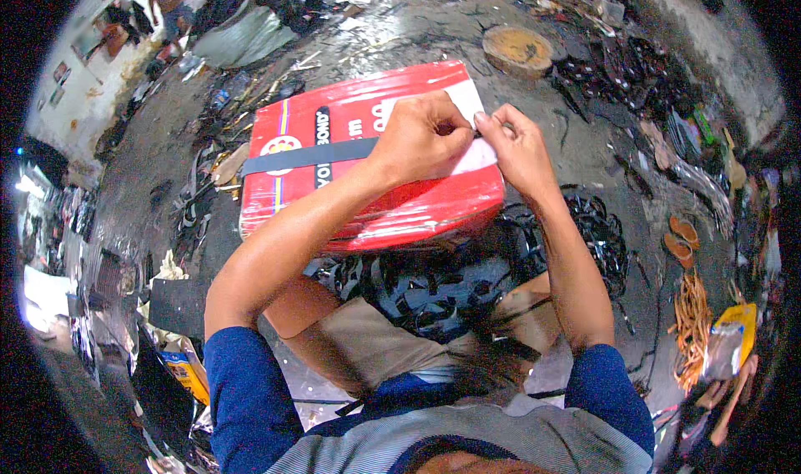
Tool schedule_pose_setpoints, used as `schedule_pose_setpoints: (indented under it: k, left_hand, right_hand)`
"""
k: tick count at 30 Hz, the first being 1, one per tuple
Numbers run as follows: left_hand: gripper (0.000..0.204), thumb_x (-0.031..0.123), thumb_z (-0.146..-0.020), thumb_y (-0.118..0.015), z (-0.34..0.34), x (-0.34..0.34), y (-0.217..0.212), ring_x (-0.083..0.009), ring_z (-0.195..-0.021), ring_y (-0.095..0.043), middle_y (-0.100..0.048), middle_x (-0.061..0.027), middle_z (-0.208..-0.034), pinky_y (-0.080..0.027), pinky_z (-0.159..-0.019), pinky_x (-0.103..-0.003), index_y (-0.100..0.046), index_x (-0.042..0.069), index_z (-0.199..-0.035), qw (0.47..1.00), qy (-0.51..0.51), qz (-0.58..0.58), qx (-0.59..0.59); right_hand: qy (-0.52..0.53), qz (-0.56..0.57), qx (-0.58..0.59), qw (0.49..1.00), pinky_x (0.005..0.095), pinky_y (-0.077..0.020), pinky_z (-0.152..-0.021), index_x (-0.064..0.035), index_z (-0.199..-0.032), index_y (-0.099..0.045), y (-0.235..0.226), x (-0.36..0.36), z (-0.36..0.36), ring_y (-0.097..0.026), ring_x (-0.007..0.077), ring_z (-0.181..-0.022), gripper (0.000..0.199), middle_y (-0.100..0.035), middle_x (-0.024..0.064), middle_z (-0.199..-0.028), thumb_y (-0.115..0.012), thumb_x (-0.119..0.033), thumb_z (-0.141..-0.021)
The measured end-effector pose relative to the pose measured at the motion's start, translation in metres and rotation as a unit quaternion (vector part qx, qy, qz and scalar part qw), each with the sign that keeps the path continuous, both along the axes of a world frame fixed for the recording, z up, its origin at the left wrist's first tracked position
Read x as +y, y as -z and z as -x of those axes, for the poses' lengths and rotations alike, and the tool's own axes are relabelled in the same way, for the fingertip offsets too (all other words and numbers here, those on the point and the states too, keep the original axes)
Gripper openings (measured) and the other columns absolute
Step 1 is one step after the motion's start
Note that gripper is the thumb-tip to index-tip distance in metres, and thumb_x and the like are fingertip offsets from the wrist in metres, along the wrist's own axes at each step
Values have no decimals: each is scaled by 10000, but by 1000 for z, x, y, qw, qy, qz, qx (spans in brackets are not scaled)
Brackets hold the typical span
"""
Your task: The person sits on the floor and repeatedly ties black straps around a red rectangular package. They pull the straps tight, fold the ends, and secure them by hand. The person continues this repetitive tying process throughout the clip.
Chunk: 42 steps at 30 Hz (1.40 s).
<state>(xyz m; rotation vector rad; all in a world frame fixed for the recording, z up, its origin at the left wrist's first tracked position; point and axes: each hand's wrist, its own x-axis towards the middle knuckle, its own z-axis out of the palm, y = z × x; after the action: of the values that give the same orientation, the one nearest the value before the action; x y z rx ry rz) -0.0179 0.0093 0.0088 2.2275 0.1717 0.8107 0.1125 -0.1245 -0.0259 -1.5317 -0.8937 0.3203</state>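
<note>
A red cardboard box (400, 215) with shiny plastic on it lies in front of me, with a white patch at its right end. Across its top runs a flat dark grey strap (342, 151). My left hand (425, 136) is closed in a fist on the strap, over the right half of the box. Close beside it, at the box's right edge, my right hand (516, 146) pinches with thumb and forefinger. A short dark bit of the strap shows between the two hands; the fingers hide the rest of it.
Loose black strips (434, 294) lie tangled between my legs and the box. A round wooden block (517, 51) sits beyond the box to the right. Orange-brown strips (691, 324), a pair of sandals (682, 239) and a yellow packet (738, 336) lie at the right.
</note>
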Motion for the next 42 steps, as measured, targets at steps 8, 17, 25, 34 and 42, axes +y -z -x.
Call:
schedule_pose_setpoints:
  k: [8, 17, 25, 34, 42]
  left_hand:
    - [117, 90, -828, -746, -14, -10, 5, -112, -704, -632, -676, -62, -744, -516, -629, -291, -690, 8, -766, 998, 7, 30, -53]
    - [99, 63, -820, -741, -17, -7, 8, -128, -738, -646, -681, -63, -788, -531, -667, -284, -699, 3, -754, 998, 19, 29, -50]
    - [58, 57, -810, -738, -16, -7, 6, -138, -771, -667, -709, -66, -817, -544, -696, -291, -736, 11, -776, 999, 7, 38, -24]
    - [48, 62, -802, -751, -26, -8, 5, -88, -689, -639, -708, -45, -785, -521, -641, -252, -749, 18, -783, 996, 33, 71, -37]
    - [21, 33, -798, -749, -25, -5, 7, -83, -697, -640, -713, -56, -812, -514, -616, -238, -765, 24, -810, 997, 29, 32, -57]
  right_hand:
    - [-109, -74, 404, 905, 205, -244, -340, -203, -826, -519, 6, -13, 6, -325, 1, -418, 266, -417, -117, -589, -645, -342, -1015]
    - [156, 82, -283, 943, 397, -500, -571, 2, -896, -649, -39, 21, -22, -626, 247, -589, 459, -665, 177, -741, -610, -448, -978]
    - [133, 18, -24, 991, 456, -536, -791, 14, -906, -691, 61, 27, -30, -707, 368, -860, 271, -721, 222, -897, -661, -255, -930]
    - [253, 259, -39, 931, 532, -528, -809, 8, -881, -661, 374, -42, -57, -665, 459, -885, 255, -697, 244, -928, -695, -244, -891]
    - [275, 344, -60, 896, 564, -543, -835, 16, -886, -715, 436, -59, -42, -693, 473, -901, 210, -717, 264, -933, -661, -187, -885]
